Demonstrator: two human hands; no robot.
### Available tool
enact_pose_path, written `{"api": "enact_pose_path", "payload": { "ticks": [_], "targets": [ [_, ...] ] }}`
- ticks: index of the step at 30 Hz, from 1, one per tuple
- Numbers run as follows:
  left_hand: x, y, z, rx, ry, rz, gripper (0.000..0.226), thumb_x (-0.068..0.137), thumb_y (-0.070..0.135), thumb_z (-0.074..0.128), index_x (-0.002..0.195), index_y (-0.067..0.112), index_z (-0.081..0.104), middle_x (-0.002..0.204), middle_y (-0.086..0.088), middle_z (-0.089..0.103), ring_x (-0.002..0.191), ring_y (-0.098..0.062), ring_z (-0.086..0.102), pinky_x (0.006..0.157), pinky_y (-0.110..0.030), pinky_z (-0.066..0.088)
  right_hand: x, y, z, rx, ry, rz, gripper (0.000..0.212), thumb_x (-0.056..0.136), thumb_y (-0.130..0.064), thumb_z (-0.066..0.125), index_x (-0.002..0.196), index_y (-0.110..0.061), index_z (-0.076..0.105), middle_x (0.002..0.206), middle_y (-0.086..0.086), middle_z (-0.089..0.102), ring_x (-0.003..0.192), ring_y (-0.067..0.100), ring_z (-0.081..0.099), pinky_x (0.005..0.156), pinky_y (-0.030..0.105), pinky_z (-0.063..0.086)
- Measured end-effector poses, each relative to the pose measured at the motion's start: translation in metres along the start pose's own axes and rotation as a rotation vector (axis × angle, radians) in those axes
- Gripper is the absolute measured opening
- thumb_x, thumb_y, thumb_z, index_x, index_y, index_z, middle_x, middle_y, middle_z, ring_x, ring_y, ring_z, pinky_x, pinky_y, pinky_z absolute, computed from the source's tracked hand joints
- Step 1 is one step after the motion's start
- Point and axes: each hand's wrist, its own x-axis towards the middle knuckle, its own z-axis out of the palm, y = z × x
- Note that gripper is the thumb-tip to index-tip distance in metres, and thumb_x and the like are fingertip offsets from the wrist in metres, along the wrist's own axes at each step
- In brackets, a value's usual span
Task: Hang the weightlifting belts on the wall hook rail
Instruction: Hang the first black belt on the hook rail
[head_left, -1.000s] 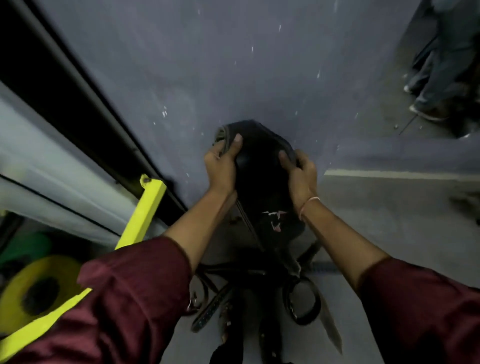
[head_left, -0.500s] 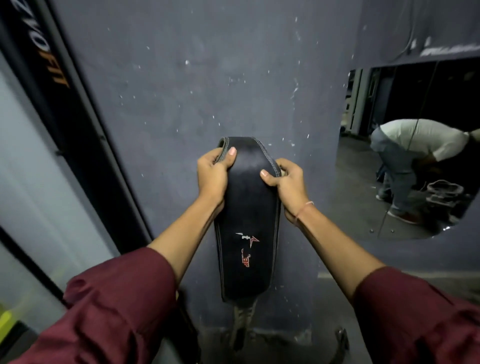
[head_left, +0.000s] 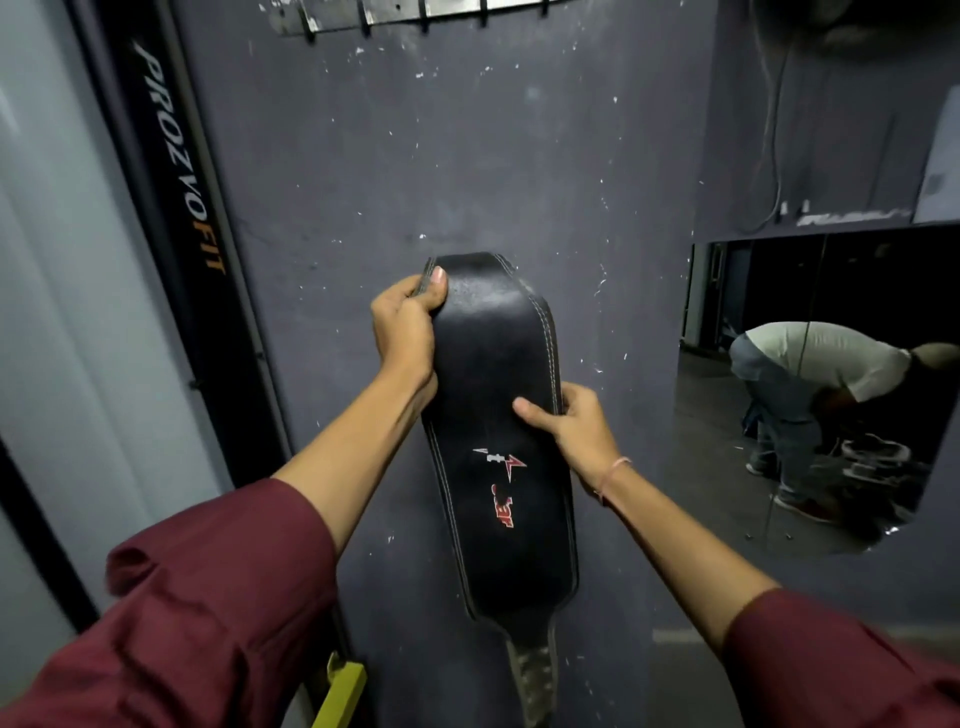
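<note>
We hold the belt (head_left: 498, 415) up in front of the wall (head_left: 467, 156), well below the hook rail (head_left: 415, 13) at the top edge of the view. Our left hand (head_left: 405, 332) grips its upper left edge, thumb on the front face. Our right hand (head_left: 571, 431) pinches the right edge lower down, thumb laid across the leather.

The belt looks thick and stiff; it keeps its bend at the top and does not sag. We judge it fairly heavy, and its smooth face may be slippery. The stitched edges give the surest hold. The narrow strap (head_left: 530, 675) hangs loose below and may swing. We cannot see the buckle, so the bend at the top seems the likeliest part to hook.
</note>
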Motion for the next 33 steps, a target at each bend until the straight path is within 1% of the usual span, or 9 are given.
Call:
{"api": "enact_pose_path", "payload": {
  "ticks": [3, 9, 12, 14, 18, 22, 26, 29, 33],
  "targets": [
    [0.007, 0.014, 0.004, -0.034, 0.004, 0.022, 0.031, 0.086, 0.019, 0.068, 0.063, 0.014, 0.048, 0.069, -0.005, 0.043, 0.068, -0.019, 0.039, 0.062, -0.032, 0.032, -0.001, -0.010, 0.008, 0.072, 0.051, -0.050, 0.045, 0.082, -0.005, 0.077, 0.123, -0.011, 0.059, 0.116, 0.008, 0.072, 0.107, 0.023, 0.070, 0.091, 0.037, 0.058],
    [0.006, 0.009, 0.002, 0.008, -0.102, -0.029, 0.031, 0.091, 0.020, 0.065, 0.075, -0.006, 0.062, 0.073, -0.012, 0.060, 0.070, -0.022, 0.056, 0.068, -0.036, 0.045, 0.005, -0.053, 0.022, 0.155, 0.094, -0.183, 0.017, 0.086, 0.001, 0.070, 0.103, 0.000, 0.066, 0.094, 0.008, 0.074, 0.085, 0.018, 0.070, 0.076, 0.029, 0.059],
    [0.002, 0.010, 0.003, 0.039, -0.140, -0.023, 0.029, 0.095, 0.019, 0.062, 0.068, 0.008, 0.066, 0.067, -0.004, 0.066, 0.064, -0.017, 0.061, 0.063, -0.029, 0.050, 0.025, -0.083, 0.031, 0.114, 0.151, -0.231, 0.014, 0.083, 0.001, 0.071, 0.091, 0.008, 0.063, 0.082, 0.013, 0.065, 0.076, 0.022, 0.061, 0.073, 0.036, 0.052],
    [0.005, 0.014, 0.002, 0.076, -0.173, 0.012, 0.020, 0.095, 0.020, 0.064, 0.085, 0.004, 0.070, 0.077, -0.006, 0.070, 0.071, -0.015, 0.065, 0.067, -0.029, 0.054, 0.031, -0.089, 0.032, 0.121, 0.202, -0.228, 0.008, 0.081, 0.002, 0.072, 0.084, 0.002, 0.065, 0.077, 0.011, 0.064, 0.072, 0.021, 0.061, 0.068, 0.033, 0.052],
    [-0.017, 0.000, -0.009, 0.148, -0.152, 0.089, 0.026, 0.088, 0.023, 0.075, 0.106, 0.006, 0.068, 0.098, -0.003, 0.075, 0.088, -0.012, 0.071, 0.081, -0.030, 0.058, 0.035, -0.099, 0.031, 0.175, 0.242, -0.217, 0.010, 0.079, 0.004, 0.071, 0.086, 0.009, 0.065, 0.076, 0.015, 0.062, 0.069, 0.022, 0.060, 0.063, 0.032, 0.051],
    [-0.066, -0.030, -0.016, 0.059, -0.138, -0.007, 0.017, 0.088, 0.020, 0.074, 0.103, 0.013, 0.071, 0.099, -0.002, 0.078, 0.094, -0.016, 0.074, 0.080, -0.031, 0.059, 0.042, -0.104, 0.025, 0.214, 0.259, -0.199, 0.022, 0.078, 0.004, 0.071, 0.088, 0.020, 0.059, 0.079, 0.018, 0.060, 0.072, 0.026, 0.058, 0.066, 0.036, 0.050],
    [-0.068, -0.028, -0.007, -0.017, -0.077, 0.021, 0.019, 0.086, 0.015, 0.076, 0.100, 0.003, 0.072, 0.098, -0.013, 0.077, 0.092, -0.028, 0.074, 0.081, -0.043, 0.061, 0.029, -0.093, 0.011, 0.003, 0.206, -0.235, 0.026, 0.077, -0.008, 0.081, 0.098, -0.003, 0.066, 0.092, 0.009, 0.073, 0.082, 0.020, 0.070, 0.077, 0.035, 0.059],
    [-0.064, -0.024, -0.003, -0.008, -0.045, 0.053, 0.020, 0.085, 0.016, 0.078, 0.096, 0.001, 0.073, 0.095, -0.017, 0.077, 0.091, -0.032, 0.074, 0.083, -0.051, 0.060, -0.009, -0.045, 0.002, 0.038, 0.127, -0.143, 0.044, 0.075, -0.002, 0.082, 0.115, -0.003, 0.063, 0.109, 0.010, 0.075, 0.098, 0.022, 0.073, 0.084, 0.032, 0.059],
    [-0.059, -0.021, -0.002, 0.017, -0.060, 0.072, 0.024, 0.085, 0.019, 0.078, 0.100, 0.002, 0.073, 0.099, -0.015, 0.077, 0.096, -0.031, 0.074, 0.087, -0.051, 0.059, -0.052, -0.002, 0.002, 0.083, 0.121, -0.011, 0.029, 0.081, -0.005, 0.077, 0.108, -0.007, 0.066, 0.103, 0.006, 0.077, 0.098, 0.025, 0.073, 0.079, 0.031, 0.058]
  ]
}}
